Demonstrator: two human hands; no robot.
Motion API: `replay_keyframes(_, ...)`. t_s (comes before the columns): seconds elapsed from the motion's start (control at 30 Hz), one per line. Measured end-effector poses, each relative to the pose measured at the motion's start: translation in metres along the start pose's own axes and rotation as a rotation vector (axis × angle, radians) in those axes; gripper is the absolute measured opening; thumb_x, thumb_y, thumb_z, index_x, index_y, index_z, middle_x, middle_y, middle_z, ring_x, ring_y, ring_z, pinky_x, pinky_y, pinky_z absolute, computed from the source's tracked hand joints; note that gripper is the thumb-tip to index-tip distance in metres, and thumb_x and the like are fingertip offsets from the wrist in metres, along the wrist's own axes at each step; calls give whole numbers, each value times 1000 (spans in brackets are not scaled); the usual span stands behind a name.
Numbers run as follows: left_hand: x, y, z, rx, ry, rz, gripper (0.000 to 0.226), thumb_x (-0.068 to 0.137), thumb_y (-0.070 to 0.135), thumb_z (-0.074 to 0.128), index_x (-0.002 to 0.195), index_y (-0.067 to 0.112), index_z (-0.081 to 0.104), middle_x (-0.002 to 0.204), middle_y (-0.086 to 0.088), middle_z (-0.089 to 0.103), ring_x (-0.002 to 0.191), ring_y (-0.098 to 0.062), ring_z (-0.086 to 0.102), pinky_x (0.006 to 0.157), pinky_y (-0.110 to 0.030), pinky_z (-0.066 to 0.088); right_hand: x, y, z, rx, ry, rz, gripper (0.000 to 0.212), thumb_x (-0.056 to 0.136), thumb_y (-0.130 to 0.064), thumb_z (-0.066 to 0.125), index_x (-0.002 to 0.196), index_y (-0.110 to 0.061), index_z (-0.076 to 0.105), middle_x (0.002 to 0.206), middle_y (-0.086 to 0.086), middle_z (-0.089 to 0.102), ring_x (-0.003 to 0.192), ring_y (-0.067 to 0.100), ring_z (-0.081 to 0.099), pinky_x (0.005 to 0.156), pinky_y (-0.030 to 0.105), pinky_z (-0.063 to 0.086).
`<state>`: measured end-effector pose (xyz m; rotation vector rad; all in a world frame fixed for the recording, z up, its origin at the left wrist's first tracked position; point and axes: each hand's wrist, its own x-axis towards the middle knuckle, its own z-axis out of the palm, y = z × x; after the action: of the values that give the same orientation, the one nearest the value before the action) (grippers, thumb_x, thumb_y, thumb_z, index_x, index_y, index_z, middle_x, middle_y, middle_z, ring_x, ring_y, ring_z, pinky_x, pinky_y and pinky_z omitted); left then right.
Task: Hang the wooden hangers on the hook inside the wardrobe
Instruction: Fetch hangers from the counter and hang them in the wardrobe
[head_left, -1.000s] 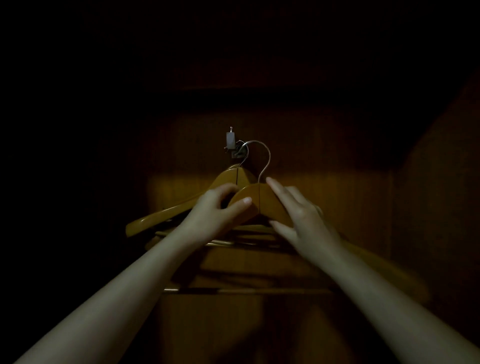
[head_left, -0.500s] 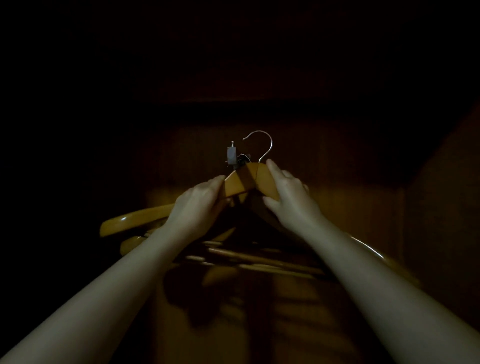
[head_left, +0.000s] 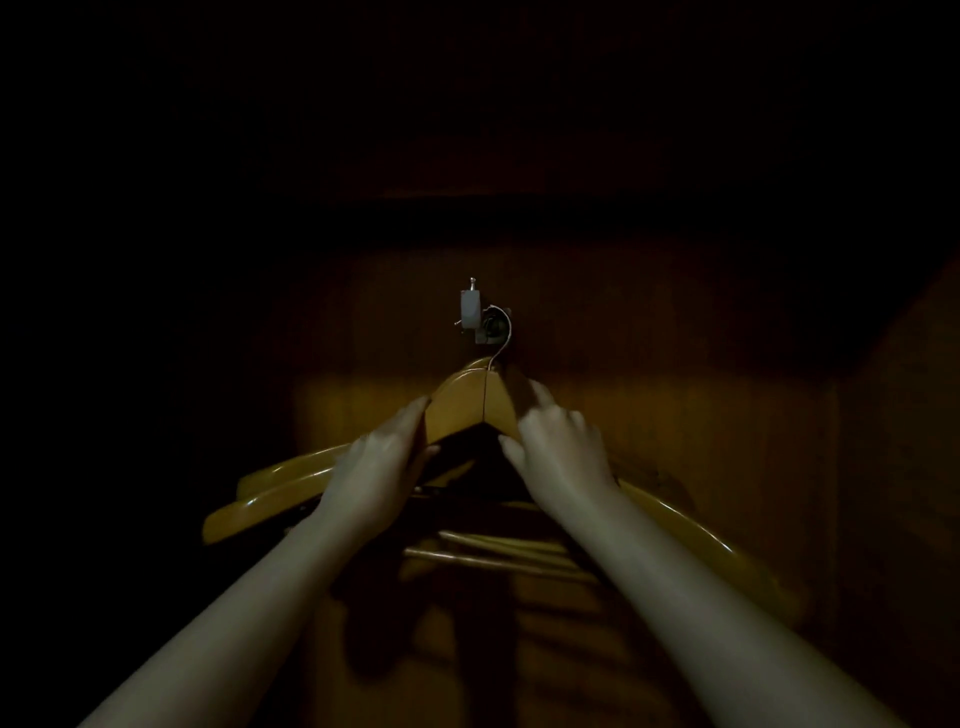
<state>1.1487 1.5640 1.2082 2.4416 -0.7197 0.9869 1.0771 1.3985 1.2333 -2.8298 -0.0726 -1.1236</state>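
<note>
Wooden hangers (head_left: 270, 493) are bunched low in the middle of the dim wardrobe, and two hands reach in to them. The left hand (head_left: 379, 467) holds the left shoulder of the front hanger (head_left: 467, 410), fingers laid up its slope and the thumb under the lower edge. The right hand (head_left: 561, 447) pinches the right shoulder, forefinger over the top and thumb beneath. Just behind, a rear hanger (head_left: 283, 465) shows its left arm, and its peak touches the front one's. Above the peaks a wire hook (head_left: 503, 332) curls round the dark part of the wall hook (head_left: 470, 309), which is fixed to the back panel (head_left: 649, 338).

The step looks to be seating the front hanger. In this light I cannot tell whether the wire is fully over the fitting, so it is best to hold with both hands until the weight is felt to hang. Lower gently with the shoulders level, so the wire does not twist off. Then free one hand first while the other steadies any swing
</note>
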Motion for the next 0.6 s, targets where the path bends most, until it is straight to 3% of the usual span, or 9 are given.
replay_keyframes(0.1,1,-5,8,-7,42,-2,63,93,24,49,147,25,16,148,-7,37,131,-22,44,106,-37,41,-1,-1,4,-72,0,-7,31,95,-32,47,102,-5,60,155,9,21,115,29,55,86,37,48)
replay_keyframes(0.3,-2,-2,14,34,89,-31,60,95,25,46,147,23,16,153,-4,30,139,-21,31,114,-40,26,-6,-2,5,-89,52,-16,39,95,-36,44,119,-7,56,157,7,15,112,29,57,82,37,50)
replay_keyframes(0.5,-13,11,15,115,84,-134,59,97,27,38,148,22,10,157,-2,17,145,-18,14,119,-44,8,-15,6,3,-77,41,-57,37,94,-37,47,113,-6,54,157,10,12,130,29,41,98,40,43)
replay_keyframes(0.6,-28,21,15,120,121,-133,62,97,33,37,149,20,5,158,-2,12,146,-16,10,118,-40,6,-27,15,9,-39,109,-133,51,94,-35,45,137,-10,36,158,7,13,143,24,20,112,37,27)
